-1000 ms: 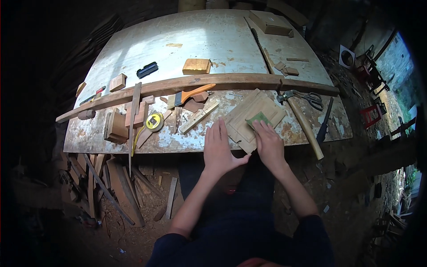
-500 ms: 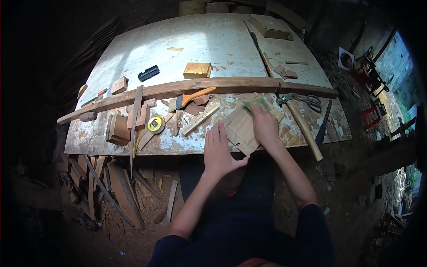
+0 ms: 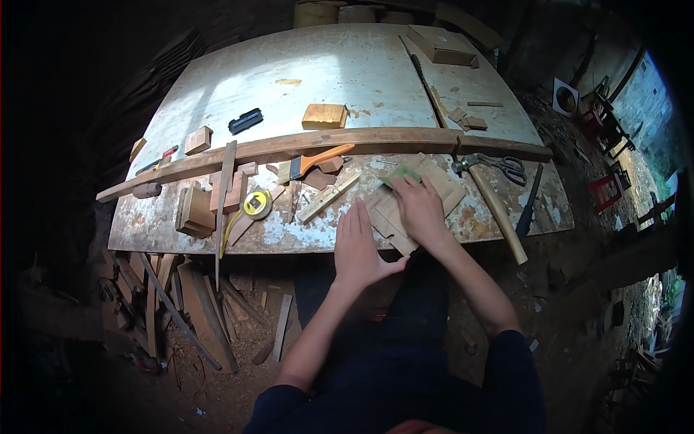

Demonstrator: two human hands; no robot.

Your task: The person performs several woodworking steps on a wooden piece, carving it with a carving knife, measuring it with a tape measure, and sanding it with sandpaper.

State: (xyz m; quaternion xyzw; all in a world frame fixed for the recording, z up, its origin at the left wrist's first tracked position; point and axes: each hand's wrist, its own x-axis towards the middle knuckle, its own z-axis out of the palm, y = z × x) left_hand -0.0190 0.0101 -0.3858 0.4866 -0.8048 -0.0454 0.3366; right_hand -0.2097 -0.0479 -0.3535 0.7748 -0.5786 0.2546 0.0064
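Observation:
A flat, pale wooden board (image 3: 450,192) lies turned at an angle near the bench's front edge. On its upper face my right hand (image 3: 422,211) presses a piece of green sandpaper (image 3: 400,174), fingers closed over it. My left hand (image 3: 358,253) braces the board's near left edge, its fingers stretched out and the thumb spread along the near corner. Just left of that hand lies a narrow wooden strip (image 3: 329,198). A hammer (image 3: 497,211) with a wooden handle is to the right of the board.
A long wooden beam (image 3: 289,149) crosses the workbench (image 3: 303,235). Left of my hands are a paintbrush (image 3: 318,160), a yellow tape measure (image 3: 256,204) and wood blocks (image 3: 195,210). Scissors (image 3: 510,170) and a dark file (image 3: 531,202) lie right. Scrap wood (image 3: 195,311) leans below.
My right hand has slid the sandpaper to the left across the board. My left hand keeps its place at the board's edge. The whole view has shifted slightly.

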